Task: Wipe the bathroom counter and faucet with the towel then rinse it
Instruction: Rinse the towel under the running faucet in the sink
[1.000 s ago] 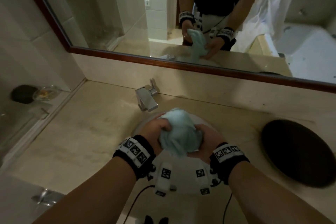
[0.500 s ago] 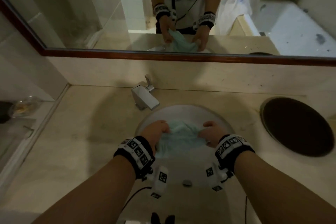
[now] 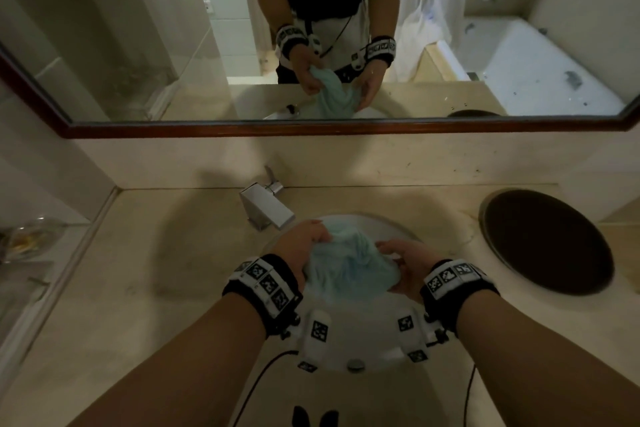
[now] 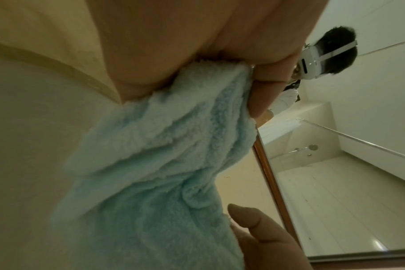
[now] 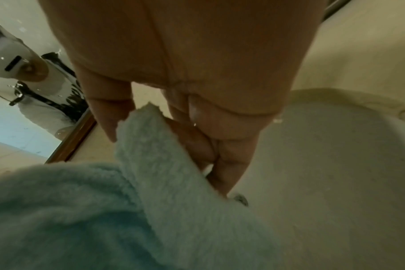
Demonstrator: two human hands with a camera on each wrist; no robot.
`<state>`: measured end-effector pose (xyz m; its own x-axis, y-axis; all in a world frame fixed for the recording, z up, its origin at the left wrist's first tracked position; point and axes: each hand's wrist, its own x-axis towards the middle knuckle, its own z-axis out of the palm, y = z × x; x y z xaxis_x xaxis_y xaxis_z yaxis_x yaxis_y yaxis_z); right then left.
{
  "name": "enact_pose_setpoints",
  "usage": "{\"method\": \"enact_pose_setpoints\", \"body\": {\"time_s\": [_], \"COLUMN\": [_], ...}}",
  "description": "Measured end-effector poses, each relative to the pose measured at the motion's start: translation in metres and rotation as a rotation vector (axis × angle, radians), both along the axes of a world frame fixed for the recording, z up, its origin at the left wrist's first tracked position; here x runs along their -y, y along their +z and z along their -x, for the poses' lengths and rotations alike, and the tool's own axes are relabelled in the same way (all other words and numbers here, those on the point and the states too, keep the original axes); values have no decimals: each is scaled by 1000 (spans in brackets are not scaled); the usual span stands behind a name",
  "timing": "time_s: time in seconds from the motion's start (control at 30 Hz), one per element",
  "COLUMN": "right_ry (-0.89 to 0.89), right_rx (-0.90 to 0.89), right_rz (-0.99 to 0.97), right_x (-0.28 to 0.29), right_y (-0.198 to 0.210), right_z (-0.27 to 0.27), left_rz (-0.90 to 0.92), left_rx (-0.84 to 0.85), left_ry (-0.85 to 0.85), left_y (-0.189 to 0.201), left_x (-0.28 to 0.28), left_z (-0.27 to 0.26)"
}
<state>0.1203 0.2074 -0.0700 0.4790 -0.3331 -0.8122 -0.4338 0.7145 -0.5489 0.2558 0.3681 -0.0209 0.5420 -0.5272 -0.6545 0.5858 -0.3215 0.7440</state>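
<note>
A light blue fluffy towel (image 3: 346,267) hangs bunched over the white sink basin (image 3: 346,347), between both hands. My left hand (image 3: 304,246) grips its left upper part, and the left wrist view shows the fingers (image 4: 264,91) curled over the towel (image 4: 150,164). My right hand (image 3: 401,260) holds the right edge. In the right wrist view the towel (image 5: 81,210) runs between the thumb and the fingers (image 5: 220,160) of that hand. The square chrome faucet (image 3: 266,204) stands just behind and left of the hands; no water shows under it.
The beige stone counter (image 3: 156,270) runs around the basin. A dark round opening (image 3: 547,243) lies in the counter at the right. A wood-framed mirror (image 3: 311,130) spans the back wall. A glass dish (image 3: 24,236) sits on a lower shelf at the left.
The towel was bunched high between the hands, then stretched wide and low in the basin; now the hands are closer together and the towel is gathered up again.
</note>
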Motion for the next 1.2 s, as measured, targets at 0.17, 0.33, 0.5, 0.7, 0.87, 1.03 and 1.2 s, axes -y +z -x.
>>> {"method": "enact_pose_setpoints", "body": {"time_s": [0.17, 0.33, 0.5, 0.7, 0.87, 1.03, 1.2], "right_ry": [206, 26, -79, 28, 61, -7, 96], "right_rx": [173, 49, 54, 46, -19, 61, 75], "right_rz": [15, 68, 111, 206, 154, 93, 236], "right_x": [9, 25, 37, 41, 41, 40, 14], "right_y": [11, 15, 19, 21, 37, 52, 58], "right_z": [9, 11, 15, 18, 14, 3, -11], "left_rz": [69, 55, 23, 0, -91, -341, -374], "left_rx": [-24, -20, -31, 0, 203, 368, 390], "left_ry": [37, 62, 120, 122, -2, -246, -461], "left_y": [13, 17, 18, 15, 0, -27, -37], "left_x": [18, 31, 37, 33, 24, 11, 13], "left_z": [11, 15, 17, 17, 11, 1, 12]}}
